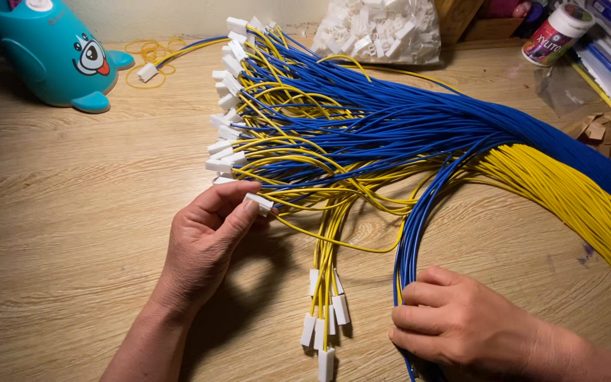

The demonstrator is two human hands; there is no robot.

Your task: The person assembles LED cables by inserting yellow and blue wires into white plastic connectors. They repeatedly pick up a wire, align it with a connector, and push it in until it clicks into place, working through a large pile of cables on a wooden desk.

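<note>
White plastic, a small connector (259, 203) sits pinched in the left hand (203, 244) grip, thumb and fingers clamped on it above the wooden counter (72, 212). The right hand (461, 325) is closed around blue wires (408, 255) beside yellow wires (327, 262).

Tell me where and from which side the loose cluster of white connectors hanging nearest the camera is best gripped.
Probably best by the yellow wires just above the white connectors, coming in from the left. The wires run bunched and nearly straight there, so fingers can close around them together. The right hand and blue wires crowd the right side; the left hand is nearer, pinching a single connector.
</note>
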